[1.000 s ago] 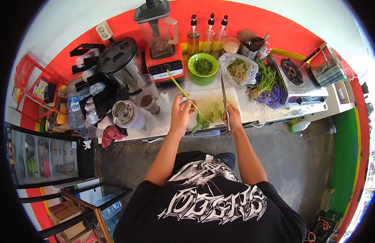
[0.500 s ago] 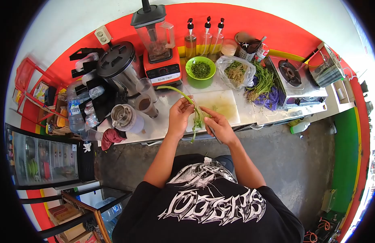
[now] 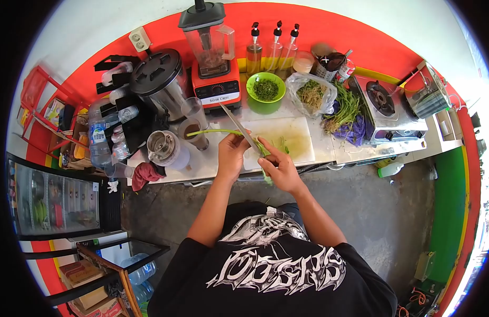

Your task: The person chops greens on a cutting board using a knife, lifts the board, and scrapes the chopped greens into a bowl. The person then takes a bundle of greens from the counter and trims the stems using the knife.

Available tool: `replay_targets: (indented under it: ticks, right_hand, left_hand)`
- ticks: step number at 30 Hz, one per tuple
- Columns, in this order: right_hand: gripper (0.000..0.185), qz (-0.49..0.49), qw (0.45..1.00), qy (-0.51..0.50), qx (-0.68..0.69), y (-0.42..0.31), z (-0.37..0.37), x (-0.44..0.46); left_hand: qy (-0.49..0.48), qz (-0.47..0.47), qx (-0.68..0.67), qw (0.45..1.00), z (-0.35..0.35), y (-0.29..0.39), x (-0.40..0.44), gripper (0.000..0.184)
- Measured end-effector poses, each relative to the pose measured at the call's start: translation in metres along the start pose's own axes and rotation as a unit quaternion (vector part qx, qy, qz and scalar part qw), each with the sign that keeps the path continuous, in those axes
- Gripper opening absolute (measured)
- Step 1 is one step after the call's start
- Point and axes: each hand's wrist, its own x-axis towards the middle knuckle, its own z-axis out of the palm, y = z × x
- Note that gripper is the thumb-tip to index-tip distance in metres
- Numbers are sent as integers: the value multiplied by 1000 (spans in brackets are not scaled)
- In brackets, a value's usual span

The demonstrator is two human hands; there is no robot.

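Note:
A long green stalk (image 3: 215, 130) is pinched in my left hand (image 3: 231, 156), its bare end pointing left over a tall cup. My right hand (image 3: 281, 168) grips a knife (image 3: 239, 124), whose blade slants up and left across the stalk. Leaves hang below between both hands, partly hidden by my fingers. Behind them on the counter lies a white cutting board (image 3: 300, 140) with some green bits. A green bowl (image 3: 265, 105) of chopped greens stands beyond the board, beside a plastic bag (image 3: 311, 94) of root ends.
Whole greens (image 3: 350, 105) lie on purple plastic near a gas stove (image 3: 400, 119). An orange blender (image 3: 217, 87), pump bottles (image 3: 254, 53), a steel container (image 3: 168, 95) and a lidless jar (image 3: 168, 150) stand along the counter. A red cloth (image 3: 145, 174) hangs at its front edge.
The knife has swung from the board, past pointing down, to lie across the stalk. My right hand has moved left beside my left hand. The stalk has tilted nearly level.

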Motion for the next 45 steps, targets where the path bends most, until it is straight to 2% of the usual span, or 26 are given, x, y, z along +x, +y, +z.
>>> replay_targets:
  ticks: [8,18,21,23,27,29,30,32,37,41,45]
  right_hand:
    - [57,51,998,11,47,4,-4,0]
    - [56,52,994,12,98,11,-2,-4]
    - [53,71,995,27,65,10,0,-3]
    - [49,13,996,73,-48,14,4,1]
    - [49,4,985,116,-125,26,3,16]
    - [48,45,989,134,-36,45,-1,24]
    - [48,44,990,132,-35,49,-5,27]
    - [47,190,958,130,172,57,-17,31]
    - [29,255,930,161,208,101,-35,38]
    - [36,261,925,167,218,109,-45,34]
    - [35,245,928,173,222,89,-53,26]
  left_hand:
    - [-7,-18,-24,1000,2,-11,-2,19]
    - [-12,-16,-24,1000,4,-15,-4,18]
    - [-2,-14,-12,1000,5,-15,-6,18]
    - [9,-11,-7,1000,8,-17,-5,18]
    - [44,-14,24,999,6,-23,-2,17]
    - [44,-17,17,999,1,-25,0,19]
    - [42,-22,9,999,0,-25,1,20]
    - [25,-46,-10,999,-4,-26,0,21]
    - [-29,-95,-17,995,-2,-18,-7,20]
    - [-46,-95,-24,994,-2,-18,-6,16]
    - [-49,-77,-11,996,-3,-18,-5,25]
